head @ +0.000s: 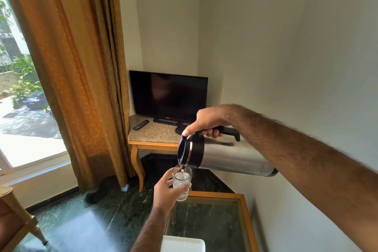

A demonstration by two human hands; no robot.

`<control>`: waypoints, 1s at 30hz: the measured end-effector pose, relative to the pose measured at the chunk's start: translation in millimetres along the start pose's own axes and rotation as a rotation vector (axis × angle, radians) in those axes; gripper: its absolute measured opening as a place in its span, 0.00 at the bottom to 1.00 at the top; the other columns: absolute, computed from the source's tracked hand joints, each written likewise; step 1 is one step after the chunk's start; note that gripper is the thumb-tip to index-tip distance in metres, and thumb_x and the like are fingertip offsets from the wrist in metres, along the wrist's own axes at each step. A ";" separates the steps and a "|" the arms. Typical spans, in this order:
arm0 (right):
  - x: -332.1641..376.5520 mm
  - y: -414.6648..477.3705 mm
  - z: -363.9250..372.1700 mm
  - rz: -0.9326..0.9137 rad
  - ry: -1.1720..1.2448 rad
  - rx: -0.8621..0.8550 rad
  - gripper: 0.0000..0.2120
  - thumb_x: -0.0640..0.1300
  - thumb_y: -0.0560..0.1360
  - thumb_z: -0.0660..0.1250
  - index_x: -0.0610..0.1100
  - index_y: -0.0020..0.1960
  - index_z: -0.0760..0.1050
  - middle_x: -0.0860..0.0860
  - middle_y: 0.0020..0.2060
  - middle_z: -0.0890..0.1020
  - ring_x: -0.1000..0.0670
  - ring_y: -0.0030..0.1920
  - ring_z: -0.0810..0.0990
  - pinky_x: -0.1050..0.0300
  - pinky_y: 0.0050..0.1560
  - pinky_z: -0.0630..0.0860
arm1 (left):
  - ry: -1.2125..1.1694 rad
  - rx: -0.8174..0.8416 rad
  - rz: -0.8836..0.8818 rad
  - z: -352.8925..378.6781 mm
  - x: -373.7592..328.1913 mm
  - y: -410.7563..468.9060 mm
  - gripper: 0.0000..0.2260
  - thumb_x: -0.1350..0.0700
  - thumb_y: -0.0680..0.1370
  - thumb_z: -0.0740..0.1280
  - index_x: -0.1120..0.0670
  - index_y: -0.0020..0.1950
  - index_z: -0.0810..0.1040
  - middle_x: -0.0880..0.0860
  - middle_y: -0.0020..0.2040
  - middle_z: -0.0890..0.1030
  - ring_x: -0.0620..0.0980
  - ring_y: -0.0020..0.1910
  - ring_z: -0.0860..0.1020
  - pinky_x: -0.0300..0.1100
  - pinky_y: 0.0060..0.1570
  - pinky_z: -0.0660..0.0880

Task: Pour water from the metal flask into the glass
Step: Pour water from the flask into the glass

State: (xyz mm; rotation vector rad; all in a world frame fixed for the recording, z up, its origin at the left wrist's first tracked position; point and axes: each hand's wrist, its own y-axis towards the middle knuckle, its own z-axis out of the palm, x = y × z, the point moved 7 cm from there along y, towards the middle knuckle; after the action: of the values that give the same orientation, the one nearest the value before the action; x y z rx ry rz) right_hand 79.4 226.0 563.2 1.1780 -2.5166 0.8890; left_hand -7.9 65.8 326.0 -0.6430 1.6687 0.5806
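Note:
My right hand (206, 121) grips the black handle of the metal flask (231, 158), thumb pressed on the lid lever. The flask lies tipped almost level, its black spout end pointing left and down. A thin stream of water runs from the spout into the clear glass (182, 180) just below it. My left hand (166, 194) holds that glass upright in the air, fingers wrapped around its lower part. The glass is partly filled with bubbling water.
A wood-framed glass-top table (243, 210) stands below the glass, with a white object (183, 243) at its near edge. Beyond are a stone-topped stand (153, 134) with a television (168, 96) and remote (141, 124), an orange curtain (81, 67) and a chair (14, 221) at left.

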 end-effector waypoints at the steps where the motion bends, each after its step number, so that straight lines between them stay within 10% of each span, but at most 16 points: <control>1: -0.3 -0.2 0.3 -0.001 0.000 0.002 0.30 0.66 0.74 0.75 0.50 0.22 0.74 0.52 0.23 0.74 0.53 0.22 0.71 0.61 0.27 0.72 | -0.002 -0.001 0.000 0.1 0.0 -0.8 0.26 0.51 0.66 0.85 0.30 0.54 0.77 0.37 0.55 0.82 0.47 0.60 0.80 0.43 0.56 0.76; 30: -3.0 -8.0 0.0 -0.010 -0.016 0.022 0.30 0.66 0.74 0.74 0.50 0.22 0.74 0.52 0.23 0.74 0.52 0.22 0.72 0.61 0.27 0.73 | 0.001 0.010 0.004 5.5 -2.9 -3.5 0.29 0.51 0.66 0.85 0.37 0.62 0.78 0.45 0.61 0.84 0.51 0.64 0.80 0.54 0.65 0.77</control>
State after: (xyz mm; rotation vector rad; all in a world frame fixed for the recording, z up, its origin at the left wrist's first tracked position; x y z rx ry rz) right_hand 87.4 223.9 565.3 1.2079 -2.5174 0.9113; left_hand -1.2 67.3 327.8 -0.6331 1.6735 0.5744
